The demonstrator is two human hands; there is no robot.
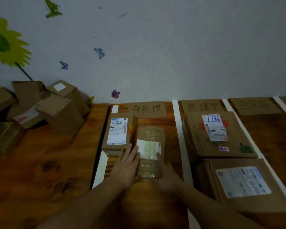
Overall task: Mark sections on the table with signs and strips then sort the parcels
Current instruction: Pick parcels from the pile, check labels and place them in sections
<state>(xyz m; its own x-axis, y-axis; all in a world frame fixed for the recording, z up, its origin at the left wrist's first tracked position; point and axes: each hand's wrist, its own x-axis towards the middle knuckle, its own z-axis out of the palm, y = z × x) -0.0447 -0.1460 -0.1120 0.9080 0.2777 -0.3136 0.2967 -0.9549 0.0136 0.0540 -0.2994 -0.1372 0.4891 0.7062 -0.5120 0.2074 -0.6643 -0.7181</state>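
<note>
Left hand (127, 166): relaxed, fingers straight and lying flat on the left side of the small brown cardboard parcel wrapped in clear tape (149, 164), fingertips at the edge of its white label.
Right hand (165, 174): also not clenched, fingers stretched along the parcel's right edge, one fingertip on the label; whether the thumb hooks under the near end cannot be told.
Small parcel: lies flat on the brown wooden table (40, 162), in the section between two white strips (99, 167) (177, 123).
Neighbour: a taller brown box with a white-and-blue shipping label (117, 133) stands just beside the parcel on its left.
Section sign: a brown cardboard sign with handwritten characters (147, 109) lies at the far edge, near the wall.
Next section: a second handwritten cardboard sign (202, 106), a flat brown carton marked L186 in blue (220, 134), and another flat labelled carton (248, 184) nearer the person.
Further right: a third white strip (226, 104) and a third, dimmer cardboard sign (254, 105).
Far left: a loose pile of brown cardboard boxes (45, 106) against the wall.
</note>
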